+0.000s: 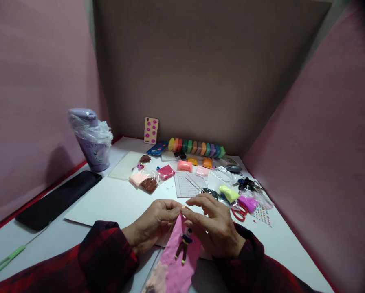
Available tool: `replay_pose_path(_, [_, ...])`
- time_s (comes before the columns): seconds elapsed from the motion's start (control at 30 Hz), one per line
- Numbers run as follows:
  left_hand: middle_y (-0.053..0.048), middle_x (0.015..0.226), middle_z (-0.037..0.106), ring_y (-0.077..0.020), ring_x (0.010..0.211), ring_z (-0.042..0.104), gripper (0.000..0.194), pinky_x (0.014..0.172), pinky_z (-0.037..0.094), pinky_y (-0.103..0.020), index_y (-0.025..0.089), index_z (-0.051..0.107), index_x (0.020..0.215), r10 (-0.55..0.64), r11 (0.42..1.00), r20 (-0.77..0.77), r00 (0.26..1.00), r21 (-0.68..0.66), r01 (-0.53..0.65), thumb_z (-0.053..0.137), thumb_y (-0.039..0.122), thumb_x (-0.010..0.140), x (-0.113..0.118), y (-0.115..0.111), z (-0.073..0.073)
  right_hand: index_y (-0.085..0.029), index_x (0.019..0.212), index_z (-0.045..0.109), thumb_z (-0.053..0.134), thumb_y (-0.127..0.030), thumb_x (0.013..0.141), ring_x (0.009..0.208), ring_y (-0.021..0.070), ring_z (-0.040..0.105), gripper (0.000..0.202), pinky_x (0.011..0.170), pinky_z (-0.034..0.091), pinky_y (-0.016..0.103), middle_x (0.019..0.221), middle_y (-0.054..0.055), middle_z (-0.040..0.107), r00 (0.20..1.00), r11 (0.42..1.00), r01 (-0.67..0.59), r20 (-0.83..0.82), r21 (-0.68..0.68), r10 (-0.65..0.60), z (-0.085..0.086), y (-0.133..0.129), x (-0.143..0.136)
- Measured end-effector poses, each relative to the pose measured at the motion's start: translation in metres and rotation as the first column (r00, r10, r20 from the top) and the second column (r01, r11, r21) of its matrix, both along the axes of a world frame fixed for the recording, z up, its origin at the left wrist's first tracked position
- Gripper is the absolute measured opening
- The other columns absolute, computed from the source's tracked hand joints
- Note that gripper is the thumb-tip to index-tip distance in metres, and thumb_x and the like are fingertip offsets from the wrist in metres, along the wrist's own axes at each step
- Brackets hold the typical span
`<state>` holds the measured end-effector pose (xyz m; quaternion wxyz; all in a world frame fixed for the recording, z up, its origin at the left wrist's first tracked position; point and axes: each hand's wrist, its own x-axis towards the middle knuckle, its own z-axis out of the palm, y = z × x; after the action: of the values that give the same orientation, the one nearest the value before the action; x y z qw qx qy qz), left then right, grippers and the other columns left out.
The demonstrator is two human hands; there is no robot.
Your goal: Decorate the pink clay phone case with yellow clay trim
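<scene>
My left hand (pixel 156 221) is closed, thumb and index finger pinched together at the top of a pink clay-covered panel (pixel 178 270). Facing it, my right hand (pixel 211 224) brings its index fingertip to the same spot, its other fingers bent. A tiny pale bit (pixel 183 208) shows between the fingertips; I cannot make out what it is. On the pink clay lies a small clay figure (pixel 184 244) with a dark blue top, brown trousers and yellow-green feet. Peach clay (pixel 156 276) covers the panel's lower left corner. The right palm partly hides the panel's right edge.
Clay packets (pixel 197 147) line the back, beside a flowered phone case (pixel 151 130). Nearer are brown clay (pixel 148 185), a lined paper (pixel 185 187), yellow clay (pixel 229 193) and red-handled scissors (pixel 240 213). Leftward are a purple bottle (pixel 93 148), a black phone (pixel 60 199) and a green-handled tool (pixel 8 260).
</scene>
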<state>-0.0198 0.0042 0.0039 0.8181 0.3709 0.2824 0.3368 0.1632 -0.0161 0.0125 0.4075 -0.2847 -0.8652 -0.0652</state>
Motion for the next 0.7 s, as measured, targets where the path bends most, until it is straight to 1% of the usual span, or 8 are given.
replay_pose_path(0.23, [-0.006,0.072,0.059,-0.0103,0.061,0.054,0.015,0.061,0.040,-0.022,0.009,0.061,0.076,0.000,1.000,0.002,1.000,-0.018,0.000,0.066,0.023,0.077,0.000,-0.001,0.002,-0.018,0.103,0.066,0.059,-0.013,0.078,0.088,0.0224,0.054,0.026,0.067,0.046,0.034,0.097,0.011,0.060,0.998,0.999,-0.012,-0.065,-0.045,0.009,0.003,-0.002,0.003])
replay_pose_path(0.3, [-0.003,0.067,0.057,-0.0081,0.057,0.051,0.015,0.057,0.038,-0.020,0.010,0.060,0.073,0.016,0.999,0.004,1.000,-0.039,-0.016,0.067,0.022,0.077,0.000,-0.001,0.004,-0.019,0.102,0.065,0.057,-0.012,0.080,0.090,0.0216,0.055,0.025,0.072,0.047,0.035,0.098,0.010,0.060,0.981,0.994,0.035,-0.184,-0.104,-0.053,0.003,-0.004,0.006])
replay_pose_path(0.37, [-0.003,0.068,0.056,-0.0080,0.057,0.051,0.016,0.058,0.038,-0.021,0.010,0.060,0.073,0.028,0.998,0.019,0.999,-0.053,-0.027,0.067,0.023,0.077,0.000,-0.001,0.005,-0.019,0.099,0.064,0.054,-0.018,0.084,0.090,0.0211,0.056,0.018,0.073,0.046,0.034,0.097,0.009,0.060,0.923,0.959,0.118,-0.328,-0.258,-0.202,0.001,-0.005,0.009])
replay_pose_path(0.43, [-0.005,0.072,0.058,-0.0098,0.062,0.053,0.016,0.062,0.041,-0.022,0.010,0.060,0.076,0.036,0.998,0.043,0.998,-0.060,-0.034,0.066,0.024,0.078,0.001,0.000,0.004,-0.019,0.097,0.062,0.051,-0.030,0.088,0.086,0.0205,0.057,0.018,0.069,0.046,0.032,0.095,0.008,0.061,0.826,0.849,0.111,-0.427,-0.516,-0.367,-0.003,-0.006,0.010])
replay_pose_path(0.53, [-0.007,0.077,0.060,-0.0115,0.067,0.056,0.015,0.068,0.043,-0.025,0.010,0.060,0.077,0.057,0.997,0.094,0.994,-0.048,-0.052,0.064,0.024,0.080,0.001,0.003,0.000,-0.019,0.096,0.058,0.050,-0.050,0.085,0.061,0.0142,0.053,0.035,0.053,0.043,0.026,0.081,0.004,0.060,0.693,0.533,-0.221,-0.516,-0.817,-0.503,-0.010,-0.005,0.006])
replay_pose_path(0.6, [-0.006,0.075,0.060,-0.0106,0.066,0.055,0.015,0.067,0.042,-0.023,0.010,0.059,0.075,0.084,0.996,0.113,0.990,-0.032,-0.081,0.065,0.023,0.079,0.001,0.004,-0.003,-0.018,0.091,0.057,0.055,-0.055,0.080,0.048,0.0092,0.044,0.038,0.045,0.037,0.022,0.067,-0.001,0.054,0.607,0.330,-0.488,-0.585,-0.808,-0.537,-0.014,-0.006,0.000])
replay_pose_path(0.63, [-0.005,0.074,0.059,-0.0100,0.064,0.054,0.015,0.066,0.042,-0.023,0.011,0.059,0.074,0.098,0.995,0.113,0.989,-0.025,-0.096,0.066,0.023,0.078,0.001,0.005,-0.004,-0.018,0.087,0.057,0.061,-0.052,0.077,0.047,0.0077,0.042,0.037,0.045,0.035,0.021,0.064,-0.002,0.052,0.568,0.274,-0.574,-0.616,-0.772,-0.546,-0.016,-0.007,-0.002])
replay_pose_path(0.7, [-0.004,0.072,0.059,-0.0094,0.063,0.054,0.016,0.064,0.042,-0.022,0.011,0.059,0.074,0.122,0.992,0.094,0.988,-0.008,-0.122,0.069,0.023,0.075,0.001,0.006,-0.005,-0.017,0.081,0.055,0.070,-0.045,0.072,0.048,0.0063,0.042,0.033,0.046,0.035,0.019,0.062,-0.003,0.051,0.502,0.238,-0.667,-0.662,-0.706,-0.557,-0.019,-0.008,-0.006])
